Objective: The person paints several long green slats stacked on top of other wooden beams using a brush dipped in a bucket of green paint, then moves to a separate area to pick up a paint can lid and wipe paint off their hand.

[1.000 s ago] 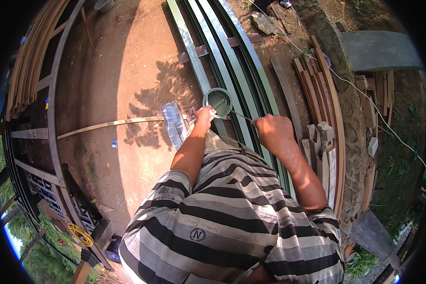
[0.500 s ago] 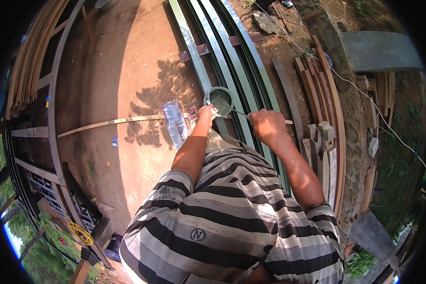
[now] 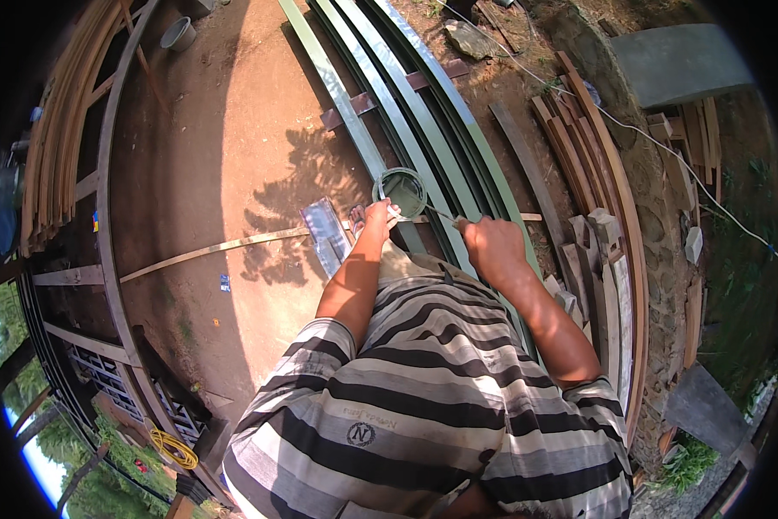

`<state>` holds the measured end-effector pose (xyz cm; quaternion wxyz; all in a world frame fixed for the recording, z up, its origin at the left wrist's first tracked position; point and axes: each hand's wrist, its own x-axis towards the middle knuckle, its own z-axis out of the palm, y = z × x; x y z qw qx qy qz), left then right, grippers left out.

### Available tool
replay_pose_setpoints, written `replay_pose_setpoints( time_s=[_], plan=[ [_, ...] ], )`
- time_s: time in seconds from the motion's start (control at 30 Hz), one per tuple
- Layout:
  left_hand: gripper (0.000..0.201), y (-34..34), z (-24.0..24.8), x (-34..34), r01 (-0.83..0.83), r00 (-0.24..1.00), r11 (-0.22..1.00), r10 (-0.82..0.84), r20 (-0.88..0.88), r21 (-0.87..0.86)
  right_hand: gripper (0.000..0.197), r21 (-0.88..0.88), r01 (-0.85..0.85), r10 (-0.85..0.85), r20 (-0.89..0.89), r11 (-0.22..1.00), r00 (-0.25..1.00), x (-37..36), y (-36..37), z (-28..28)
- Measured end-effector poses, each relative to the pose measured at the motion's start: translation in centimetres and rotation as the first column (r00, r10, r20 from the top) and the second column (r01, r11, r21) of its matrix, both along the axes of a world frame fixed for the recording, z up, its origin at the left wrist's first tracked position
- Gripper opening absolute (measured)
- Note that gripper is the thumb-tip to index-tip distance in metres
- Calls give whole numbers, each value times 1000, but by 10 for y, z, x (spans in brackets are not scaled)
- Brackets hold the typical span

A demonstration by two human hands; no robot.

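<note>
A round can with a greenish-grey inside is held in front of me, over long grey-green metal beams. My left hand is closed on its near left side, next to a whitish patch on the rim. My right hand is wrapped round the end of a thin rod, which reaches left to the can's rim. Whether the rod ends in a brush or a blade, I cannot tell. What fills the can is hard to make out.
A narrow wooden strip runs crosswise under the beams. Beside my left forearm lies a shiny metal piece. Stacked timber and short wood blocks are on the right. A grey bucket stands far left.
The whole view has swung slightly, bringing more of the far-left bucket into sight. Both hands keep their hold on the can and the rod, in nearly the same places.
</note>
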<state>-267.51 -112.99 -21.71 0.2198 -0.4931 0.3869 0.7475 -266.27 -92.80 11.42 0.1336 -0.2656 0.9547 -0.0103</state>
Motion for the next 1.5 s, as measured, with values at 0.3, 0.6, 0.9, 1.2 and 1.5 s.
replay_pose_setpoints(
  time_s=[0.3, 0.6, 0.9, 1.2, 1.5],
  plan=[
    [23, 9, -10, -19, 91, 996, 995, -91, 13, 39, 35, 134, 256, -267, 70, 957, 961, 46, 58, 125],
    [20, -21, 9, -27, 8, 997, 1000, -6, 82, -28, 35, 117, 594, -597, -15, 796, 802, 64, 227, 118],
    [21, -153, 21, 47, -367, 920, 924, 377, 107, -106, 40, 316, 719, -773, 84, 620, 629, 144, 434, -7],
    [15, -211, 42, 157, -405, 870, 855, 470, 152, -325, 38, 297, 765, -818, 135, 572, 559, 162, 466, -66],
    [18, -238, 36, 252, -659, 670, 655, 735, 108, -369, 39, 285, 708, -758, 130, 646, 639, 53, 447, -127]
  ],
)
